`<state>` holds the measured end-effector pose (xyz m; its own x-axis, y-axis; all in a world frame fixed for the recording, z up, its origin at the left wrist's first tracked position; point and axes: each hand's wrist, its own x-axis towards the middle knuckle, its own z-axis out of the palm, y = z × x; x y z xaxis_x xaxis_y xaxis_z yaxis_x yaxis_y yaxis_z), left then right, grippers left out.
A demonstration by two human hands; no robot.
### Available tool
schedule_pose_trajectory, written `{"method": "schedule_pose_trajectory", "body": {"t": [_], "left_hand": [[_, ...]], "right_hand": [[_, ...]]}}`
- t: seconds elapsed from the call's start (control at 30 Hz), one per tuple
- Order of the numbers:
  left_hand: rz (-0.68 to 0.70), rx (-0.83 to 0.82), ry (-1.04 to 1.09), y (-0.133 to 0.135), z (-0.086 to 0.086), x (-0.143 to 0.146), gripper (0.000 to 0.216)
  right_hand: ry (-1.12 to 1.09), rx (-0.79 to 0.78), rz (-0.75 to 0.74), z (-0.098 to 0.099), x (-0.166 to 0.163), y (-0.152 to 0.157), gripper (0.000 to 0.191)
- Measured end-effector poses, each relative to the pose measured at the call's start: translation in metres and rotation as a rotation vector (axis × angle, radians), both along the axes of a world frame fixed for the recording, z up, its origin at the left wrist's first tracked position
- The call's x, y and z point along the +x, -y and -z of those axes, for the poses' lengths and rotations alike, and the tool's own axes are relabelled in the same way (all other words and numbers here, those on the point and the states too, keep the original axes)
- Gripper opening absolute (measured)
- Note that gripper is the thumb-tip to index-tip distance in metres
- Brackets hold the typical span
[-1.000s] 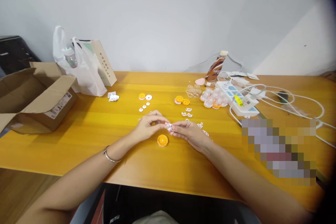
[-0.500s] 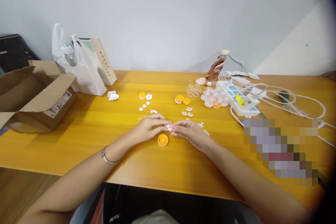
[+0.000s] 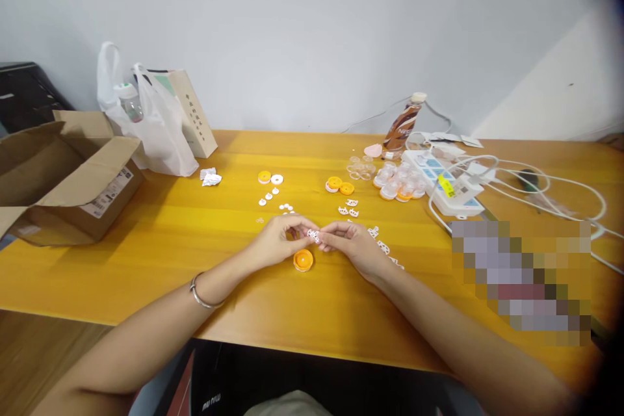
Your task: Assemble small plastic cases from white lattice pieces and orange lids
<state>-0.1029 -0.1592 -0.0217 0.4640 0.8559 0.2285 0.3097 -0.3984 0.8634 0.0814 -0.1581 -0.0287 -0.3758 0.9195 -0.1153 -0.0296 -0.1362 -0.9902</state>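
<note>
Between the fingertips of both hands is a small white openwork plastic piece point(image 3: 313, 234). My left hand point(image 3: 281, 240) pinches it from the left, thumb below and index finger above. From the other side my right hand point(image 3: 351, 246) grips it with thumb and fingers. Just below them on the table lies a round orange cup-like part point(image 3: 303, 260) with a white dot at its centre. Similar white openwork pieces point(image 3: 383, 247) lie beside my right hand, partly hidden by it. Small white discs point(image 3: 286, 208) lie beyond my left hand.
Orange rings point(image 3: 334, 182) and white knob-like parts point(image 3: 268, 195) lie farther back. Clear domed pieces point(image 3: 398, 181) stand near a power strip point(image 3: 441, 182) with looping white cables. A brown bottle point(image 3: 404, 122) is behind. At left are a cardboard box point(image 3: 73, 175) and plastic bag point(image 3: 166, 133).
My left thumb and fingers have shifted around the white piece, which has turned slightly between the hands. My right hand has adjusted its grip. The orange part stays in place.
</note>
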Motion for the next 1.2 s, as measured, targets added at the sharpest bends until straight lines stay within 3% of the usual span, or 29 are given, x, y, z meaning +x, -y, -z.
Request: {"method": "schedule_pose_trajectory", "body": {"t": [0.27,0.47,0.67,0.8,0.97,1.2], "left_hand": [[-0.085,-0.069,0.025,0.0022,0.0012,0.0045,0.022],[-0.122,0.032,-0.023,0.0040,0.0002,0.0072,0.013],[-0.132,0.130,-0.042,0.0061,-0.0013,0.0044,0.009],[-0.088,0.182,-0.043,0.0047,-0.0015,0.0027,0.010],[0.024,0.296,-0.042,0.0007,0.0032,0.0004,0.010],[0.045,0.355,0.007,0.0009,0.0040,0.0014,0.011]], "right_hand": [[0.093,0.071,0.004,-0.0044,-0.0007,0.0039,0.016],[0.060,0.110,0.017,-0.0051,-0.0042,0.0062,0.018],[-0.090,-0.086,-0.125,-0.0036,-0.0028,0.0057,0.020],[-0.198,-0.205,-0.118,-0.0014,0.0000,0.0050,0.017],[-0.240,-0.234,-0.089,0.0006,0.0037,0.0010,0.014],[-0.253,-0.213,-0.068,-0.0004,0.0042,0.0003,0.016]]}}
